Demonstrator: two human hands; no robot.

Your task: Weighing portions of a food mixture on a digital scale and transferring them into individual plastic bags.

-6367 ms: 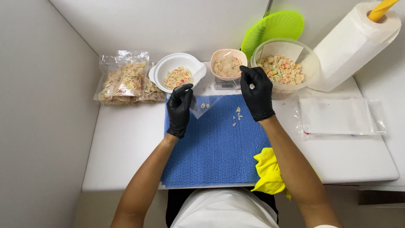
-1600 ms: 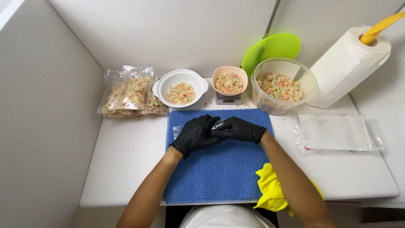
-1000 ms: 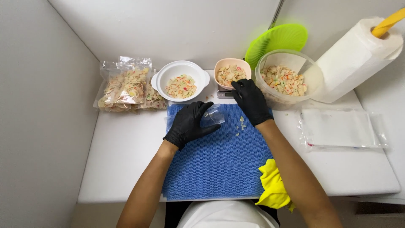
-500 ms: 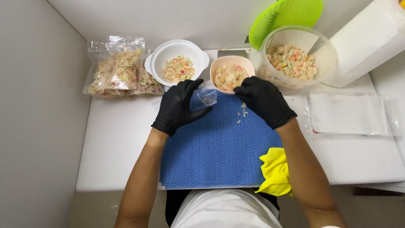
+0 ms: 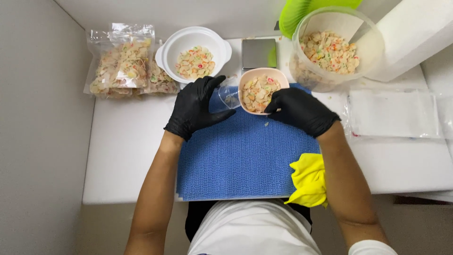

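Both hands wear black gloves over a blue mat. My right hand grips the rim of a small pink bowl full of pale coloured flakes, held at the mat's far edge. Beside it, my left hand holds a small clear plastic bag, its mouth turned towards the bowl. The bowl touches or nearly touches the bag.
A small grey scale sits bare behind the bowl. A white bowl of flakes and filled bags lie at far left. A large clear tub, green lid, paper roll, flat bags and yellow cloth are at right.
My right hand has lifted the pink bowl off the scale and brought it down beside the clear bag in my left hand. The camera has tilted nearer to the table.
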